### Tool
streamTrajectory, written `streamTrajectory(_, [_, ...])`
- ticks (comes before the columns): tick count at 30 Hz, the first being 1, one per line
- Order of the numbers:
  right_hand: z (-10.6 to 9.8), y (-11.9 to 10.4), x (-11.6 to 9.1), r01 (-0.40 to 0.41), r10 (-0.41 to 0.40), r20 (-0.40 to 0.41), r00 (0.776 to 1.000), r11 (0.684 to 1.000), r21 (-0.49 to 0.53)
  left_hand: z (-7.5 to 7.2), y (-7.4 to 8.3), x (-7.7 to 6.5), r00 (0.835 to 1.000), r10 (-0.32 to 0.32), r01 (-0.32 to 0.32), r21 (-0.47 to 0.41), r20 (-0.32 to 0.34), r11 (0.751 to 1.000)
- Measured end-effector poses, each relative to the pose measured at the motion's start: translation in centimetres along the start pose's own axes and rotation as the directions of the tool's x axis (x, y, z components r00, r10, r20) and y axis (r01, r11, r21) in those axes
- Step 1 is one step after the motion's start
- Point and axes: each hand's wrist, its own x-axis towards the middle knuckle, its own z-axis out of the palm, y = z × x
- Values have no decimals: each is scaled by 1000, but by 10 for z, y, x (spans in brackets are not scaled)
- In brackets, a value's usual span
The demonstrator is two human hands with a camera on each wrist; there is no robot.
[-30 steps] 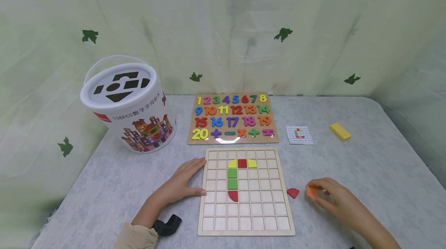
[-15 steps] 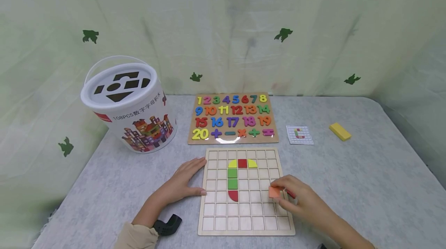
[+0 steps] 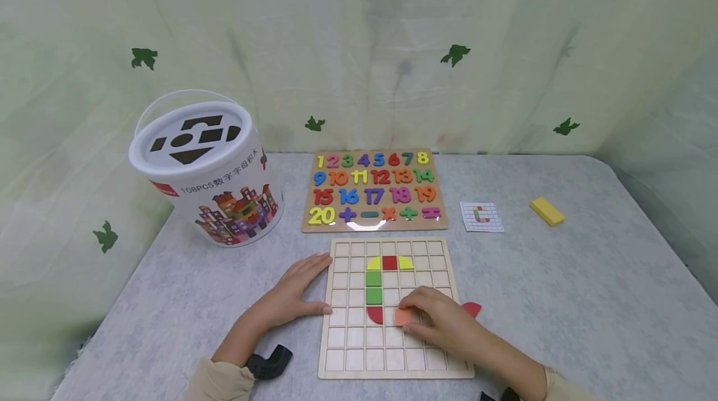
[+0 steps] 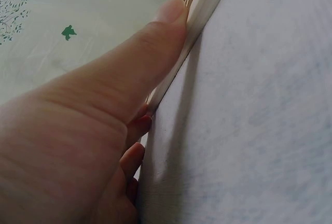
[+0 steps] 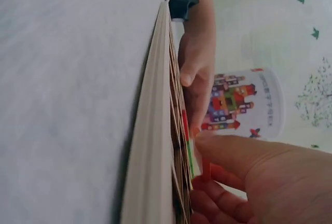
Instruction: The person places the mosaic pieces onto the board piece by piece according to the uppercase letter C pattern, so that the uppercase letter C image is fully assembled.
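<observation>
My right hand [image 3: 445, 323] pinches an orange square tile [image 3: 402, 317] between thumb and fingers, low over the wooden grid board [image 3: 367, 360]. To that tile's left lies a red quarter-round tile [image 3: 375, 315], with two green square tiles [image 3: 373, 287] above it. The top row has a yellow quarter-round tile [image 3: 374, 264], a red square tile [image 3: 389, 262] and a second yellow one [image 3: 406, 262]. My left hand [image 3: 294, 292] rests at the board's left edge, fingers extended; in the left wrist view its thumb [image 4: 166, 22] presses the rim.
Beside the board's right edge, a red quarter-round tile [image 3: 472, 309] lies partly behind my right hand. Farther back are a number puzzle board [image 3: 370, 186], a printed pattern card [image 3: 482, 217] and a yellow block [image 3: 547, 211]. A white block bucket [image 3: 207, 170] stands at the left.
My right hand has carried the orange tile leftward from the table right of the board to a spot over the grid's middle. My left hand has stayed put.
</observation>
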Motion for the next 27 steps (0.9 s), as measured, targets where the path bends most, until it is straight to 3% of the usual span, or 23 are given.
streamTrajectory(16, [11, 0, 12, 29, -33, -47, 998, 997, -75, -1, 2, 0, 1000, -16, 16, 1, -2, 1000])
streamTrajectory(22, [10, -2, 13, 20, -22, -18, 1000, 995, -101, -2, 3, 0, 1000, -18, 18, -1, -3, 1000])
streamTrajectory(27, [0, -5, 11, -13, 16, 53, 998, 998, -56, -1, 2, 0, 1000, -16, 16, 0, -1, 1000])
